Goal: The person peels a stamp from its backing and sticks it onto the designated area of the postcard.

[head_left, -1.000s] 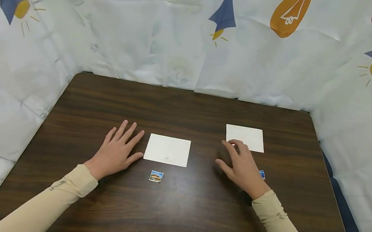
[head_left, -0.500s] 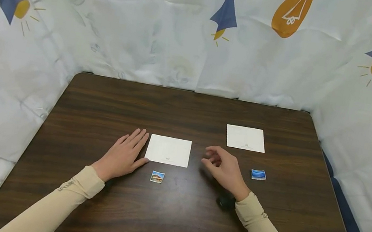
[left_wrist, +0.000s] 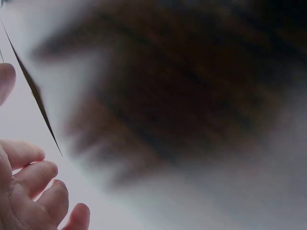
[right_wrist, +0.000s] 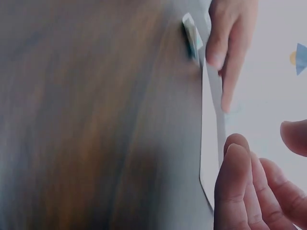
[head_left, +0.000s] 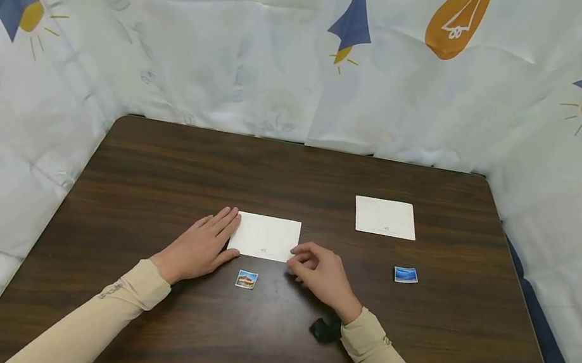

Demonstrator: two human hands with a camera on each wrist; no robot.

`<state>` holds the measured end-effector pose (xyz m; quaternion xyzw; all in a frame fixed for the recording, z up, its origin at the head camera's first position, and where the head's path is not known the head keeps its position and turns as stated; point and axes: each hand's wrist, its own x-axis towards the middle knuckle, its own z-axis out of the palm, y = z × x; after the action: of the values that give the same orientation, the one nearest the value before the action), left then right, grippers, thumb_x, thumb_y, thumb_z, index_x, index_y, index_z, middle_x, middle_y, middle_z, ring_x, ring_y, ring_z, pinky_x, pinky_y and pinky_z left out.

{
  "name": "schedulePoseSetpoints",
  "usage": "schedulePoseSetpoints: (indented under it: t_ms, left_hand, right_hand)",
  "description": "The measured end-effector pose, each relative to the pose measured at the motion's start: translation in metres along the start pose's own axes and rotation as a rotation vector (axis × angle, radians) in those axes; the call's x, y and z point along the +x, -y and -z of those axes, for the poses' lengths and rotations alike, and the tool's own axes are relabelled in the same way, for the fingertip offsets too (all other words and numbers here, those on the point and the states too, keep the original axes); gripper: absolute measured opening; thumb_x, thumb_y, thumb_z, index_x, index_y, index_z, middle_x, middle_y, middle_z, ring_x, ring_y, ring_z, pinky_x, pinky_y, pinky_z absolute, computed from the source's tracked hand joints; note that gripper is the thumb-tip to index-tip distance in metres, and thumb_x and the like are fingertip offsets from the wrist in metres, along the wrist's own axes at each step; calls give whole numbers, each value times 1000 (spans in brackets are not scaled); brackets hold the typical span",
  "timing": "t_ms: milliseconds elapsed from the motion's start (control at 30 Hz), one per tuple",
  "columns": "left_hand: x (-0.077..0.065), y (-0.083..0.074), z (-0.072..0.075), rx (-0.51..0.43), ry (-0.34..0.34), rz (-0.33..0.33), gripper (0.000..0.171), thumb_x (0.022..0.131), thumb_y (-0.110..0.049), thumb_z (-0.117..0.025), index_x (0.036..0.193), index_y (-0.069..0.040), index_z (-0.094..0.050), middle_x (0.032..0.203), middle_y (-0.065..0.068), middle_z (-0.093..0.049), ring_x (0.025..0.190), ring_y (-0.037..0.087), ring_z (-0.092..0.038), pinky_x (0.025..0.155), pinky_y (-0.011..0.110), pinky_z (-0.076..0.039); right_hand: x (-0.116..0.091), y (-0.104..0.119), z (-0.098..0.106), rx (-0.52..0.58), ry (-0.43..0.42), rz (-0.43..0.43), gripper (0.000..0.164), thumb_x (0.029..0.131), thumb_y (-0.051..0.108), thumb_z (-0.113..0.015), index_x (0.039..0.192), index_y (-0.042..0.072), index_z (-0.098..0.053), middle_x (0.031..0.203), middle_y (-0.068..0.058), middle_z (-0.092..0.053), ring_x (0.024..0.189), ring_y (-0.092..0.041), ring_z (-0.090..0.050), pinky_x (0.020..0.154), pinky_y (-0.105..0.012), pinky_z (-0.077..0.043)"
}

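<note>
White card [head_left: 265, 235] lies flat near the centre of the frame, on the desk [head_left: 183, 343], with a small picture [head_left: 246, 279] just below. My left hand [head_left: 202, 244] rests at its left edge, fingers extended; my right hand [head_left: 324, 277] bends loosely by its lower right corner, whether touching I cannot tell. I think I am steadying the card; the next move calls for light, even contact.

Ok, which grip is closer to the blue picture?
Right: the right grip sits left of the blue picture; the left grip is farther left, at the near card.
</note>
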<state>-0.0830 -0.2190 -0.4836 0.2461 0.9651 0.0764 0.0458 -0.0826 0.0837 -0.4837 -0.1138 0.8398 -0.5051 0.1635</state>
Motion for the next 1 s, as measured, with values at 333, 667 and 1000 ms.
schedulePoseSetpoints:
  t_ms: [333, 667, 1000]
  left_hand:
    - [6, -2, -1, -27, 46, 1, 69, 107, -36, -54, 159, 5, -32, 169, 23, -30, 158, 40, -30, 125, 58, -35]
    - [6, -6, -1, -20, 83, 1, 68, 107, -36, -54, 158, 4, -34, 169, 23, -31, 158, 39, -32, 126, 57, -33]
    - [1, -8, 0, 17, 86, 6, 67, 108, -36, -52, 158, 5, -35, 168, 23, -32, 157, 38, -34, 126, 56, -34]
  right_hand:
    - [2, 12, -30, 76, 79, -18, 19, 95, 21, -72, 109, 9, -75, 88, -3, -80, 65, -10, -74, 67, -24, -60]
    - [4, 21, -51, 123, 123, -30, 19, 93, 20, -75, 104, 4, -76, 88, -8, -80, 67, -13, -76, 62, -25, -62]
    - [4, 18, -57, 47, 77, -33, 16, 90, 19, -76, 100, 6, -77, 81, -3, -80, 62, -6, -73, 59, -24, -59]
